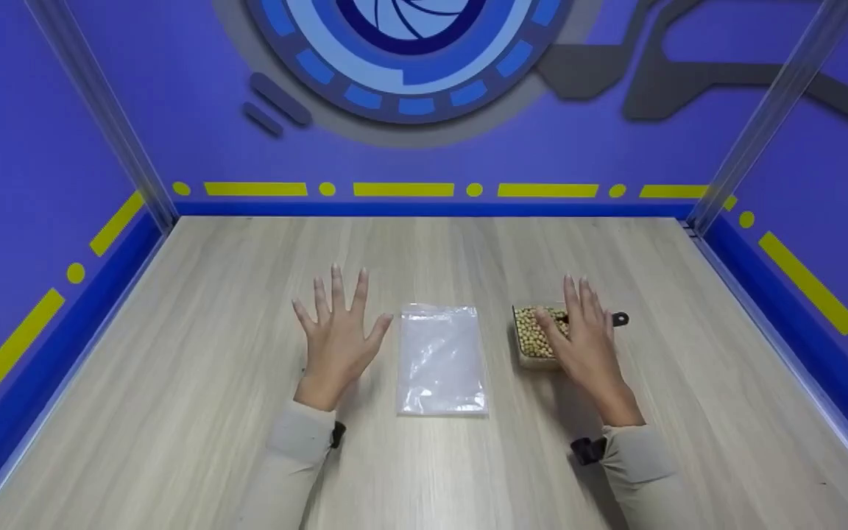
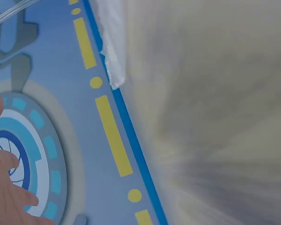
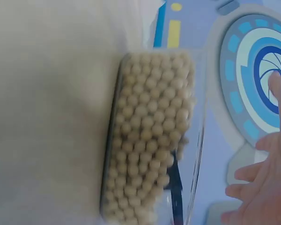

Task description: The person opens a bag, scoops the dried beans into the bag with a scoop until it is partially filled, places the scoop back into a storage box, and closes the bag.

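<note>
A clear zip bag [image 1: 442, 361] lies flat on the table between the two hands; its edge [image 2: 113, 56] also shows in the left wrist view. To its left, my left hand [image 1: 338, 344] is spread with fingers straight, holding nothing. On the other side, my right hand [image 1: 587, 344] hovers over a clear box of soybeans [image 1: 533, 335], its fingers straight and covering part of the box. In the right wrist view the soybeans [image 3: 147, 126] fill much of the box, and a black-handled scoop or spoon [image 3: 175, 187] stands among them. The handle's end [image 1: 620, 319] pokes out past my right hand.
The wooden table [image 1: 196, 368] carries the bag and the box. Blue panels with yellow dashes [image 1: 403, 189] wall it at the back and both sides. Metal posts [image 1: 755, 140] rise at the back corners. A dark band [image 1: 587, 450] sits at the right wrist.
</note>
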### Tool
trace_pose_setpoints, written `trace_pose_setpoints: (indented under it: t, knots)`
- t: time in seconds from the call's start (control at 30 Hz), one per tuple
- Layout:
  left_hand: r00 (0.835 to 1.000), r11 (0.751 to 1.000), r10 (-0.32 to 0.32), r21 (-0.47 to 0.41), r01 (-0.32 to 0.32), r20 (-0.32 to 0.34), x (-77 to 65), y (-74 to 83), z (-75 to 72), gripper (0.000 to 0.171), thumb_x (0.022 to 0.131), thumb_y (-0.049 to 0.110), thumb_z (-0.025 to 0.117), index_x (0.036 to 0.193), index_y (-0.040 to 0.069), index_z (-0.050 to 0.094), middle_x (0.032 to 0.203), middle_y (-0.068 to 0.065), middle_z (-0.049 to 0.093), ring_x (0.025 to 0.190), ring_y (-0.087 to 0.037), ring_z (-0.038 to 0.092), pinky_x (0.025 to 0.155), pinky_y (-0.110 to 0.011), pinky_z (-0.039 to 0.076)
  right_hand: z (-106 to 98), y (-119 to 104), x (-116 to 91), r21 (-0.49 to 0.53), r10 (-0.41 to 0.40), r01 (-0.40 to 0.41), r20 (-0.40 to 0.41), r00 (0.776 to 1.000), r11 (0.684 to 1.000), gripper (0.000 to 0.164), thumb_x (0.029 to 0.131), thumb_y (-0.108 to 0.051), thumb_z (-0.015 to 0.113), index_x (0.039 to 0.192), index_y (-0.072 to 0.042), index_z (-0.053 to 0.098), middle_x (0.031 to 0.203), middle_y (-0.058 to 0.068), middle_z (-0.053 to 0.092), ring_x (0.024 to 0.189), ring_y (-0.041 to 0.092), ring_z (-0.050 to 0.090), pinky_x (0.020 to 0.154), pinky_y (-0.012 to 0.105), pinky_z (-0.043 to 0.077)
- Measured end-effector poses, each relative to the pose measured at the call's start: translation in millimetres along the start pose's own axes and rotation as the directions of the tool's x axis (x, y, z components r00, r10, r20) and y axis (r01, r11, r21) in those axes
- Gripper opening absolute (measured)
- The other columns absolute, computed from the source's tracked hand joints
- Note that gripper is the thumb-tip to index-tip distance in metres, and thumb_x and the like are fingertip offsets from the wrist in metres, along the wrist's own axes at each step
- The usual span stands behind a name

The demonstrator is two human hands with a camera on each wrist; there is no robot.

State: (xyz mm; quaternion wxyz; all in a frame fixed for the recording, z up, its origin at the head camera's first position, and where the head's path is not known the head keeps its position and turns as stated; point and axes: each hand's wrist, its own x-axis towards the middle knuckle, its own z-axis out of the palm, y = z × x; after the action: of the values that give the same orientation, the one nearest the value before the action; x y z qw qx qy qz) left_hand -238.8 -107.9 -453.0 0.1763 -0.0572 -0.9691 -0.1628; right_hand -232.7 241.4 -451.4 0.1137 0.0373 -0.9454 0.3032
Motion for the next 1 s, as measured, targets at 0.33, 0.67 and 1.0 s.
trace_pose_setpoints:
  t: [0.33, 0.67, 1.0]
  knots:
    - [0.974, 0.848, -0.113, -0.492, 0.197, 0.194, 9.2, -1.8, -7.3, 0.069, 0.099, 0.043, 0.041, 0.156, 0.016, 0.013, 0.161, -0.016, 0.010, 0.146, -0.041, 0.012, 0.114, -0.063, 0.008, -3, -25, 4, 0.501, 0.080, -0.099, 0.061, 0.995, 0.860, 0.062, 0.103, -0.040, 0.036, 0.155, -0.012, 0.017, 0.160, 0.007, 0.020, 0.147, 0.026, 0.020, 0.119, 0.040, 0.018]
    - [0.903, 0.552, -0.177, -0.720, 0.420, 0.391, 16.9, -5.1, 0.1, 0.064, 0.100, 0.040, 0.039, 0.156, 0.018, 0.015, 0.159, -0.011, 0.020, 0.144, -0.034, 0.026, 0.114, -0.056, 0.025, 14, -37, 23, 0.880, 0.092, -0.270, 0.255, 0.963, 0.391, 0.062, 0.105, -0.034, 0.031, 0.152, 0.002, 0.013, 0.159, 0.015, 0.021, 0.146, 0.024, 0.023, 0.118, 0.036, 0.022]
    - [0.817, 0.357, -0.179, -0.738, 0.573, 0.548, 20.7, -6.3, 14.2, 0.060, 0.101, 0.036, 0.037, 0.154, 0.016, 0.021, 0.156, -0.015, 0.028, 0.137, -0.033, 0.040, 0.114, -0.049, 0.028, 43, -51, 29, 0.881, 0.071, -0.395, 0.390, 0.918, 0.260, 0.060, 0.106, -0.025, 0.027, 0.150, 0.008, 0.006, 0.159, 0.023, 0.010, 0.148, 0.033, 0.013, 0.120, 0.045, 0.010]
